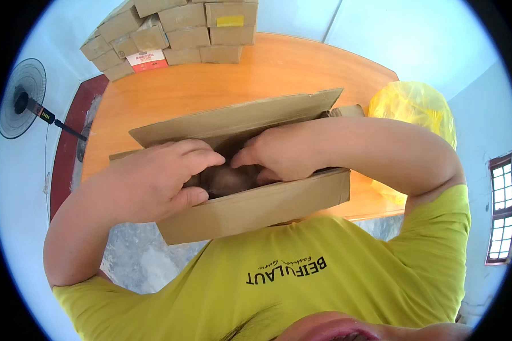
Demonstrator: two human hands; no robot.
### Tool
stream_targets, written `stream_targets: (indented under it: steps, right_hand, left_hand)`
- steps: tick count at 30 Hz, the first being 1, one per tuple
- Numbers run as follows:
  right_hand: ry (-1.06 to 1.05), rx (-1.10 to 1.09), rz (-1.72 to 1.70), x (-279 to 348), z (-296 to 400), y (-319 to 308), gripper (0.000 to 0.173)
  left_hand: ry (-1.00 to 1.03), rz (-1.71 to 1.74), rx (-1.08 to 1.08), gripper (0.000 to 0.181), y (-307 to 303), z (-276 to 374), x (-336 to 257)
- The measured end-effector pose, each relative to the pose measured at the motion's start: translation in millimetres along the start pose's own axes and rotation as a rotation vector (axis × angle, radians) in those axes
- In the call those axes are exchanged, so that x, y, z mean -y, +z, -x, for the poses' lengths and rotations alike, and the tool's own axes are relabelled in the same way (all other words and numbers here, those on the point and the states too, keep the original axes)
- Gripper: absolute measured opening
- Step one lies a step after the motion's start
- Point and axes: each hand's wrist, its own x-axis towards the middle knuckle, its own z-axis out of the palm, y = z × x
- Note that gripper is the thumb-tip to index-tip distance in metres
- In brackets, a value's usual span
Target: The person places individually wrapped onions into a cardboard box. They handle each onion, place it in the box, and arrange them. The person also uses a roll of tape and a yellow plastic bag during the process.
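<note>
An opened cardboard box (256, 209) lies before me at the near edge of the table, its long far flap (239, 115) raised. My left hand (170, 174) reaches over the left end of the box. Its thumb is by the near cardboard edge, apart from the fingers, and nothing shows in its grasp. My right hand (286, 153) dips into the opening from the right, its lower fingers partly hidden. Between the hands is a dim, rounded brownish item (230, 179) inside the box. The shadow hides what it is and whether my right hand grips it.
Closed cardboard cartons (185, 38) are stacked at the far left of the wooden table (307, 68). A red and white box (147, 60) sits among them. A yellow plastic bag (409, 102) is at the right. A fan (21, 100) stands beyond the left edge.
</note>
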Motion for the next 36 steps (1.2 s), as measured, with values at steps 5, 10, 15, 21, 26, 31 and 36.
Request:
stream_targets:
  steps: [5, 10, 15, 21, 26, 31, 36]
  right_hand:
    - [0.019, -0.11, 0.041, -8.6, 49.8, -1.8, 0.037]
    - [0.062, -0.386, 0.05, -21.5, 100.2, 0.2, 0.028]
    - [0.083, -0.459, 0.093, -32.3, 111.3, 8.6, 0.029]
    - [-0.136, -0.391, 0.378, -39.2, 113.4, 27.5, 0.025]
    - [-0.148, -0.443, 0.312, -39.8, 116.2, 36.9, 0.025]
    - [-0.143, -0.378, 0.328, -37.4, 113.5, 24.4, 0.026]
    - [-0.036, -0.15, 0.305, -30.5, 92.0, 5.9, 0.028]
  left_hand:
    - [0.002, -0.098, -0.006, 0.039, 4.2, -19.9, -10.3]
    - [-0.236, -0.211, 0.264, 0.036, 5.1, -49.3, -35.6]
    - [-0.234, -0.229, 0.345, 0.036, 11.8, -54.7, -29.8]
    - [-0.267, -0.08, 0.199, 0.039, 24.5, -37.7, -4.6]
    - [-0.253, -0.045, 0.104, 0.039, 25.7, -33.1, -7.4]
    - [-0.213, -0.043, 0.035, 0.035, 22.1, -33.4, -4.4]
    - [-0.18, -0.193, 0.167, 0.035, 14.4, -33.2, 1.8]
